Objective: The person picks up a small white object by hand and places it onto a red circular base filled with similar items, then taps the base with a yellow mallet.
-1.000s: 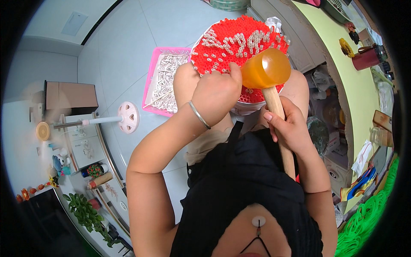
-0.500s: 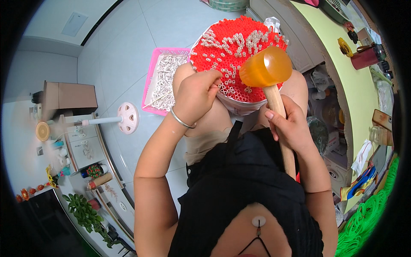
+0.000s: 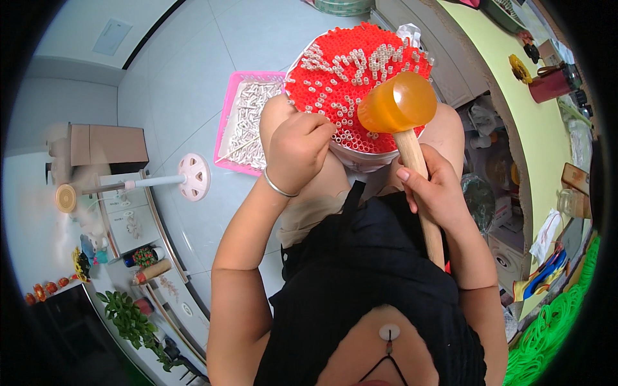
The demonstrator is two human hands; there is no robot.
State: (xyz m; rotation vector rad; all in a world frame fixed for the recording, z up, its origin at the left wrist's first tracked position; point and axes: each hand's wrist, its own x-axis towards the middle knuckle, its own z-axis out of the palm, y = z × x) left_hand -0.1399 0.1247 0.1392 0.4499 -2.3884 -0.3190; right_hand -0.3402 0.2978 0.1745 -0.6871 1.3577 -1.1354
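Observation:
A packed bundle of red tubes (image 3: 367,51) in a white round holder sits between my knees. Small white sleeves poke up among its tubes, densest toward the far side. At its near left edge, my left hand (image 3: 299,145) is closed with the fingertips pinched together. Whatever they hold, if anything, is too small and hidden to name. My right hand (image 3: 434,186) grips the wooden handle of a mallet (image 3: 399,103). The mallet's amber, translucent head hangs over the right near part of the bundle and hides some tubes.
A pink basket (image 3: 226,122) full of small white sleeves stands on the tiled floor by my left knee. To the right runs a yellow-green counter (image 3: 508,96) with a phone (image 3: 575,178) and jars. Bright green cord (image 3: 553,328) lies heaped at lower right.
My left hand has shifted slightly right and down along the bundle's near edge, fingers still pinched. The mallet head has moved a touch to the left; my right hand's grip is unchanged.

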